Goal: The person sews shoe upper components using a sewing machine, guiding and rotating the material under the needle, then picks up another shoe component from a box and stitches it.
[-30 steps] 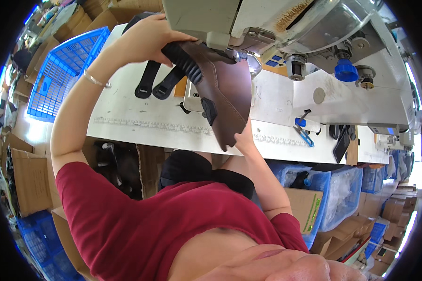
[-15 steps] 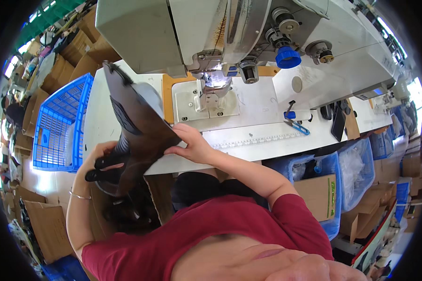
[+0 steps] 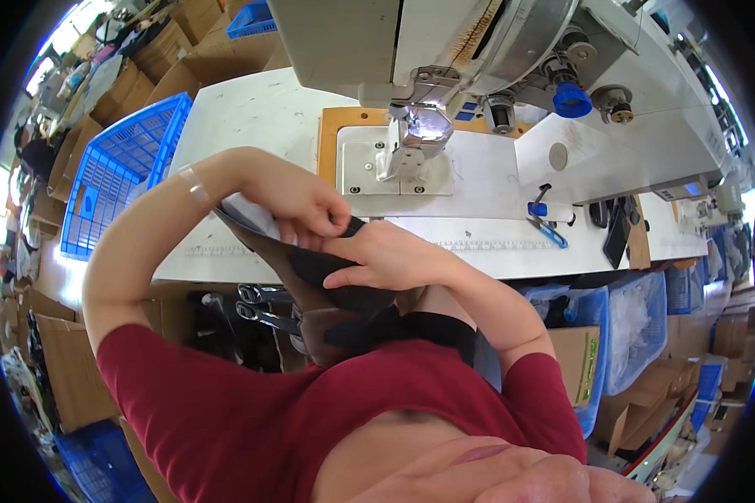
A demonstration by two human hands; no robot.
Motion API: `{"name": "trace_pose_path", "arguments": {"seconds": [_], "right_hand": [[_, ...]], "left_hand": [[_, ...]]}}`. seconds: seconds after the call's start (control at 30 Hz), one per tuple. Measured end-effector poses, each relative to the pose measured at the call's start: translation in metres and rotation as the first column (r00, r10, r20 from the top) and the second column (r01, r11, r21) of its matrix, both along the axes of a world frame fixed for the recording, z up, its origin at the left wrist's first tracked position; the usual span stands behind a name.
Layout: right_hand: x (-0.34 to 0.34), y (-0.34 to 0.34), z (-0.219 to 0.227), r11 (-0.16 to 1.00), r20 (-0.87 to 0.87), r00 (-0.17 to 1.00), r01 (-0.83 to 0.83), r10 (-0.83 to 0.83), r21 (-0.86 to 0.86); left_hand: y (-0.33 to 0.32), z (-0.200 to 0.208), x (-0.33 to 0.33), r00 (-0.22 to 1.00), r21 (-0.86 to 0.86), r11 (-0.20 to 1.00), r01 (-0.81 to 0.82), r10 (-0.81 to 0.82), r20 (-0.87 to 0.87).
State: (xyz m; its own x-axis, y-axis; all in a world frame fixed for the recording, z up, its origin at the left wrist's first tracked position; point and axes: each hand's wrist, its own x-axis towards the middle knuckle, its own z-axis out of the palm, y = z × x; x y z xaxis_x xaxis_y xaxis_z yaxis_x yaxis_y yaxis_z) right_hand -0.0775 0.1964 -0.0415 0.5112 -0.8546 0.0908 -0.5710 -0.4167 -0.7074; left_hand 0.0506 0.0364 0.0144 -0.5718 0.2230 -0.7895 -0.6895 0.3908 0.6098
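A dark brown and black leather-like piece (image 3: 306, 323) hangs over the table's front edge in front of my body; its exact kind I cannot make out. Two glossy black loops (image 3: 264, 293) stick out from its left side, and a grey lining shows near its upper left. Curled over its upper edge, my left hand (image 3: 315, 205) is closed in a pinch on the piece. My right hand (image 3: 382, 258) meets it there, thumb lying on the black panel and fingers gripping the same edge. Beyond both hands stands the sewing machine's needle head (image 3: 415, 142), its lamp lit.
A white ruler strip (image 3: 495, 246) lies along the worktable (image 3: 235, 117). Blue-handled thread snips (image 3: 549, 233) and a dark phone (image 3: 618, 239) lie to the right. A blue basket (image 3: 126, 180) stands at left; blue bins (image 3: 637, 331) and cardboard boxes stand at right.
My left hand has come up from the piece's lower left to its upper edge, beside my right hand. The piece has swung down and right, toward my lap; the view has shifted.
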Motion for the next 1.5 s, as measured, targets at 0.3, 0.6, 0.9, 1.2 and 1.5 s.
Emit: {"name": "trace_pose_path", "arguments": {"seconds": [0.3, 0.6, 0.9, 1.2, 1.5], "right_hand": [[-0.026, 0.000, -0.040, 0.923, 0.327, 0.863, 0.351, -0.385, 0.160], [-0.033, -0.018, -0.037, 0.820, 0.839, 0.165, 0.376, -0.518, 0.432], [-0.024, -0.023, -0.033, 0.771, 0.862, 0.065, 0.486, -0.502, 0.412], [-0.024, -0.026, -0.040, 0.748, 0.855, 0.084, 0.532, -0.512, 0.396], [-0.022, -0.004, -0.047, 0.735, 0.806, 0.147, 0.527, -0.573, 0.426]], "left_hand": [[-0.066, -0.011, -0.022, 0.905, -0.789, 0.606, -0.098, -0.276, -0.324], [0.112, 0.006, 0.053, 0.545, -0.753, 0.123, -0.647, -0.616, -0.569], [0.108, -0.067, 0.060, 0.699, -0.677, -0.383, -0.629, -0.660, -0.275], [0.099, -0.070, 0.063, 0.693, -0.685, -0.381, -0.621, -0.675, -0.253], [0.097, -0.067, 0.060, 0.698, -0.702, -0.371, -0.608, -0.671, -0.251]]}}
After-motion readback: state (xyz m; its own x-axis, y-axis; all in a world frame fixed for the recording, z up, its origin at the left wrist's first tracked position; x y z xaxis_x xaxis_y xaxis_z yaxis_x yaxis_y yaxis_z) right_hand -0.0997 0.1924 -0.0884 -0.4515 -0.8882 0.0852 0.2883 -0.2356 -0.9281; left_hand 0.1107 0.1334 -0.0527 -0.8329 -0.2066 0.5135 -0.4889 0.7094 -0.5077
